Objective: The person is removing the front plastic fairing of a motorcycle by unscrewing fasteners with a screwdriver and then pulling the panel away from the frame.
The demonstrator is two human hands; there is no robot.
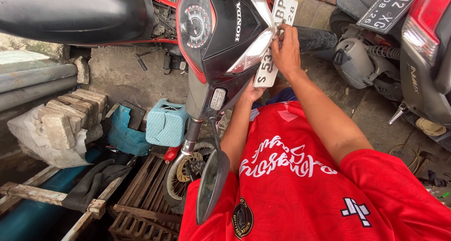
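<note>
At the motorcycle (221, 39) front, both hands, right (285, 48) and left (252, 93), pinching the white number plate (275, 39).

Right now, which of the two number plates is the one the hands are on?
The white plate at the front of the black and red motorbike, with the right hand over it. The other, dark plate sits untouched on the grey scooter at upper right.

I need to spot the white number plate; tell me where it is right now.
In the head view, the white number plate is at top centre, held against the motorcycle's front cowl by the right hand above and the left hand below.
</note>
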